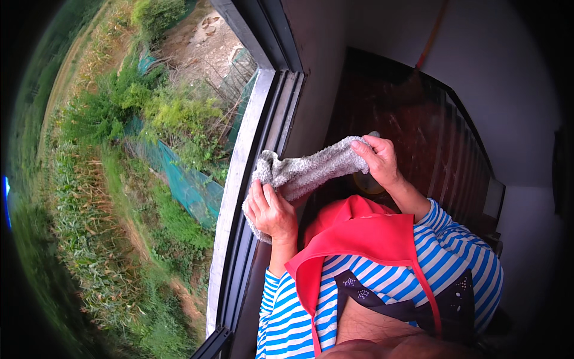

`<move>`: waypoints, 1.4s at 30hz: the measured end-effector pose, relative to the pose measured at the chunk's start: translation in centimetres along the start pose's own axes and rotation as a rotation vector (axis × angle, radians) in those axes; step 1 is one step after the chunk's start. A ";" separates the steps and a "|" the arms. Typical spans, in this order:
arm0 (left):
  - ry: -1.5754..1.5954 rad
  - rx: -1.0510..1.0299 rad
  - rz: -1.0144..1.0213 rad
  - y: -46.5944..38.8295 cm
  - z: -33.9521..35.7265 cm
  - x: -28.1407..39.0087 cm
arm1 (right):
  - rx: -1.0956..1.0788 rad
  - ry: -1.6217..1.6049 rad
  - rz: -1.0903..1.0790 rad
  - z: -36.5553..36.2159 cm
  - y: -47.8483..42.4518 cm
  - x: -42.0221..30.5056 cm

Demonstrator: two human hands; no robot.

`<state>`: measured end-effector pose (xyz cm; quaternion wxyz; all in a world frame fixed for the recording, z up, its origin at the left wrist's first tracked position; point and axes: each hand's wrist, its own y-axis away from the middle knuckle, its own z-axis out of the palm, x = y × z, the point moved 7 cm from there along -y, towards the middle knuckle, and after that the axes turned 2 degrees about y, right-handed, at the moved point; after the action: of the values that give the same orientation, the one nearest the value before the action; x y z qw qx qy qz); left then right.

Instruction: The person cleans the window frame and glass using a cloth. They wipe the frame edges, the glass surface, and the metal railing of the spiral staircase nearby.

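A grey fluffy cloth [314, 172] is stretched between my two hands, beside an open window. My left hand [269, 210] grips its bunched end above the window track [264, 148], and a part of the cloth hangs down past the wrist. My right hand [379, 159] pinches the other end between thumb and fingers, farther into the room. Below the hands is the red apron [358, 233] that I wear over a blue-and-white striped top.
A pale window sill [237, 166] borders a drop to green plants, corn and green netting [184, 179] outside. Indoors, a broom [415, 80] leans at a white wall above a dark red floor [385, 107]. A round yellowish object [368, 183] is partly hidden behind my right hand.
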<state>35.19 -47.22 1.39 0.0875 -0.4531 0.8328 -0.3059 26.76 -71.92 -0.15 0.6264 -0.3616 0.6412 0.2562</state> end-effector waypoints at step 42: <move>1.262 -0.415 -0.317 4.2 1.3 -0.4 | -0.053 -0.772 -0.095 -2.9 8.2 -4.9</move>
<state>33.01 -45.74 -2.21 -0.5491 -0.3120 0.6894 -0.3547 18.28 -68.51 3.94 0.8233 -0.2841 0.3341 0.3604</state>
